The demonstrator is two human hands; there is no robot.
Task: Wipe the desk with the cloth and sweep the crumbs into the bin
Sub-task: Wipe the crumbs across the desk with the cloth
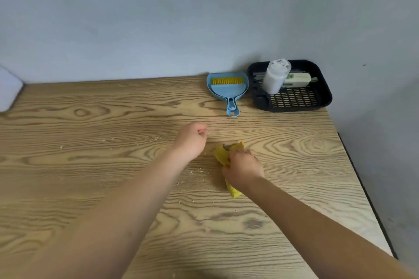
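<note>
A crumpled yellow cloth (pixel 221 154) lies on the wooden desk (pixel 90 165) right of centre, and my right hand (pixel 242 169) grips it from above, covering its middle. One end of the cloth sticks out below my wrist. My left hand (pixel 192 140) hovers just left of the cloth with its fingers curled and holds nothing. Pale crumbs (pixel 199 170) are scattered on the desk between and left of my hands. A blue dustpan (pixel 227 89) with a yellow-bristled brush (pixel 227 81) nested in it lies at the back of the desk. No bin is in view.
A black slotted tray (pixel 322 95) stands in the back right corner and holds a white plastic bottle (pixel 275 77) and a pale green item (pixel 297 80). The wall runs behind the desk. The desk's right edge (pixel 362 183) drops off. A white object (pixel 8 88) sits at the far left.
</note>
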